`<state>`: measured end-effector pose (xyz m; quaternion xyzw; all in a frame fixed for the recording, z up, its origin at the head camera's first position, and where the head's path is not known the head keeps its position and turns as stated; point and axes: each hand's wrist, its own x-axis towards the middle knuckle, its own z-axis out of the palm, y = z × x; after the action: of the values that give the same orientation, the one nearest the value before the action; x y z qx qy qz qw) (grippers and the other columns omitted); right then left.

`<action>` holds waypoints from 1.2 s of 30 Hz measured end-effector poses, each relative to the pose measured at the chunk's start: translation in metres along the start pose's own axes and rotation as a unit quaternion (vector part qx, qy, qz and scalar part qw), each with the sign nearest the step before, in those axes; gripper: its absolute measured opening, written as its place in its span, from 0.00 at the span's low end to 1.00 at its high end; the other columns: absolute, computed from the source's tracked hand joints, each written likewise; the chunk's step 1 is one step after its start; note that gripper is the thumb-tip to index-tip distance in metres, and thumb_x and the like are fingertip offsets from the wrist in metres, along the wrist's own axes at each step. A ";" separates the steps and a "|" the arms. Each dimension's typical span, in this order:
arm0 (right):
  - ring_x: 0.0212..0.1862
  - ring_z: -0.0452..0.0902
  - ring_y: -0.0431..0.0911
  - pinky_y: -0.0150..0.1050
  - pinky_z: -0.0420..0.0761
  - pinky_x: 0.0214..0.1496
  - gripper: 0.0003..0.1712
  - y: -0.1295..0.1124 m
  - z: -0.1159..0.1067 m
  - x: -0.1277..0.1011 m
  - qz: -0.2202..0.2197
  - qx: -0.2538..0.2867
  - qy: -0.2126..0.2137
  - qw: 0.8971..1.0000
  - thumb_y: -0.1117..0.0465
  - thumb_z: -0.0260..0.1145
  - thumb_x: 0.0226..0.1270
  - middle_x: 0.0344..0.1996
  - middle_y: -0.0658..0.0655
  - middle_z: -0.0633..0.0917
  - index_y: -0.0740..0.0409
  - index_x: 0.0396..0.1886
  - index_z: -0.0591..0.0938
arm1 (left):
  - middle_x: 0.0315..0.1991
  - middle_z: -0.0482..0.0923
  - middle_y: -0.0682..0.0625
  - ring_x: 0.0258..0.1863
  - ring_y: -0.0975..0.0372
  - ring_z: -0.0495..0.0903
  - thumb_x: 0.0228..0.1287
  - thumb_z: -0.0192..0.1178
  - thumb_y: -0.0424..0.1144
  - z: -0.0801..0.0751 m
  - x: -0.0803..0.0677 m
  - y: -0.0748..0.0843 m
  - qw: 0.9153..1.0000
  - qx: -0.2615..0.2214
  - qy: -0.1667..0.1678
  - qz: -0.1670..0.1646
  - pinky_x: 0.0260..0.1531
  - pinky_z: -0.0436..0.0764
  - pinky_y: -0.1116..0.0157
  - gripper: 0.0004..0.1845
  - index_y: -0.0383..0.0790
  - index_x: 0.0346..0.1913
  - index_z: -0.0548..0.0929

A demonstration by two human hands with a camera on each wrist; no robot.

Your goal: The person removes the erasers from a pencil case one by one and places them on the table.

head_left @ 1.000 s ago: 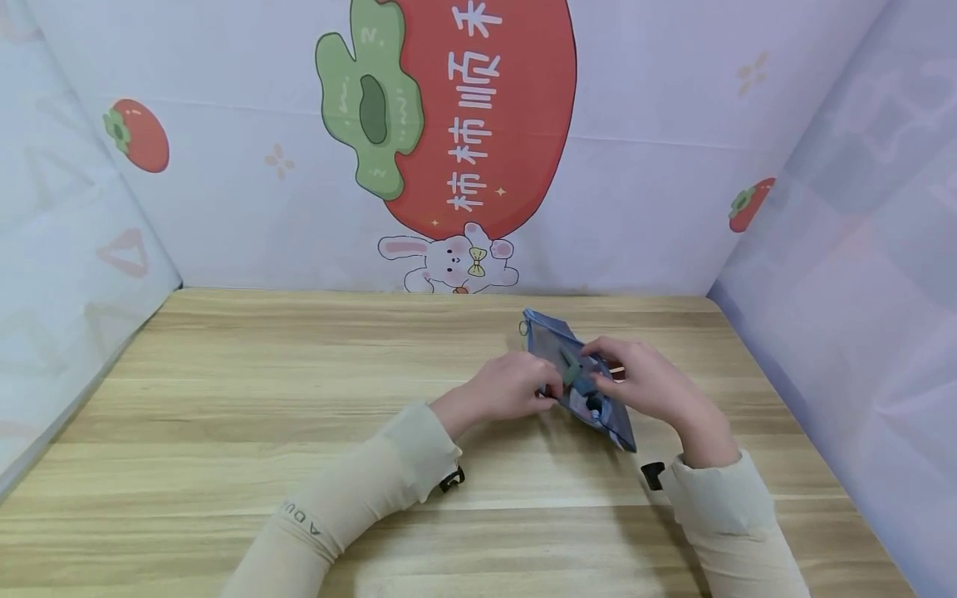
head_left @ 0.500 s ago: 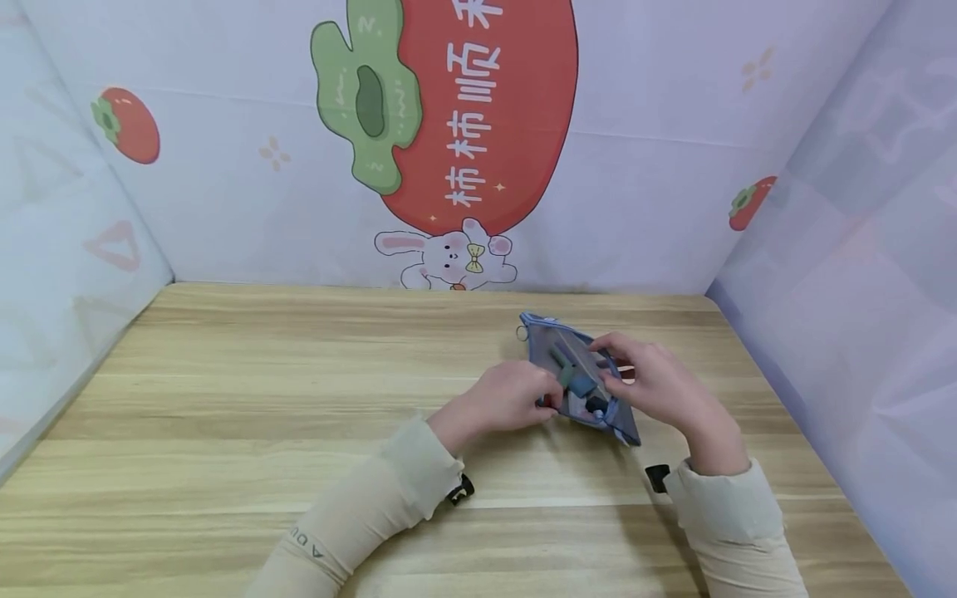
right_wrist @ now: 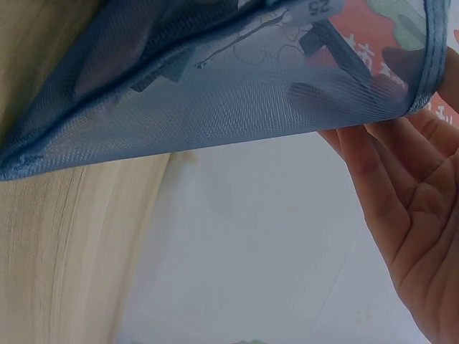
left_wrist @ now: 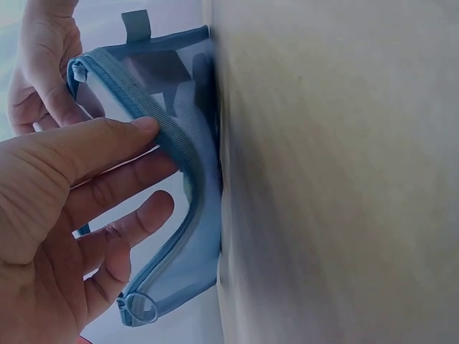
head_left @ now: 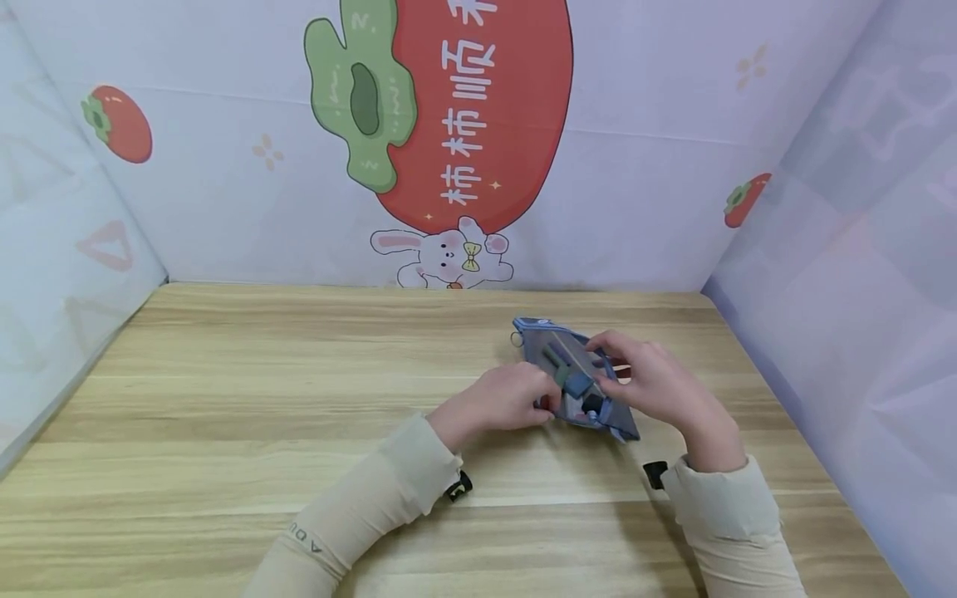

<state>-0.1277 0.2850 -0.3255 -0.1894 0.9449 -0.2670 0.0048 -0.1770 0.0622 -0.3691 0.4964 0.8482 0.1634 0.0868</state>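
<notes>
Here, a person's two hands hold a blue mesh zipper pouch (head_left: 574, 378) tilted up off a wooden table (head_left: 224, 415), toward its right rear part. The left hand (head_left: 503, 399) pinches the pouch's near zippered edge between thumb and fingers (left_wrist: 107, 143); the right hand (head_left: 649, 382) grips its far side, fingers curled round the rim. Dark small items show through the mesh. A persimmon-print backdrop (head_left: 449, 124) stands behind.

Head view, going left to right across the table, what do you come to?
Left sleeve → black clip at the left cuff → left hand → blue mesh pouch → right hand → right sleeve.
</notes>
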 end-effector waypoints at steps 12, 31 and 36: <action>0.51 0.85 0.60 0.55 0.83 0.51 0.22 0.001 0.000 0.001 -0.009 0.011 -0.016 1.000 0.67 0.69 0.64 0.52 0.64 0.84 0.61 0.57 0.77 | 0.47 0.84 0.54 0.42 0.63 0.80 0.68 0.64 0.41 -0.012 0.010 -0.007 0.999 -0.049 0.018 -0.016 0.43 0.78 0.71 0.11 0.44 0.50 0.85; 0.53 0.84 0.62 0.55 0.83 0.52 0.23 0.002 -0.004 -0.005 -0.003 0.023 -0.020 1.000 0.67 0.69 0.64 0.52 0.62 0.83 0.60 0.58 0.76 | 0.62 0.78 0.51 0.57 0.62 0.78 0.66 0.66 0.44 0.003 0.045 -0.001 0.999 0.016 -0.029 -0.017 0.58 0.78 0.66 0.24 0.44 0.63 0.78; 0.53 0.84 0.61 0.55 0.83 0.51 0.21 0.002 -0.006 -0.007 -0.010 0.025 -0.019 0.999 0.67 0.69 0.64 0.52 0.62 0.84 0.60 0.57 0.76 | 0.64 0.76 0.51 0.62 0.62 0.76 0.66 0.66 0.42 0.005 0.050 -0.002 0.999 -0.001 -0.040 -0.011 0.62 0.75 0.66 0.24 0.44 0.64 0.77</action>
<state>-0.1231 0.2921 -0.3224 -0.2038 0.9358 -0.2867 0.0248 -0.2012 0.1057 -0.3734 0.4935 0.8490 0.1432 0.1232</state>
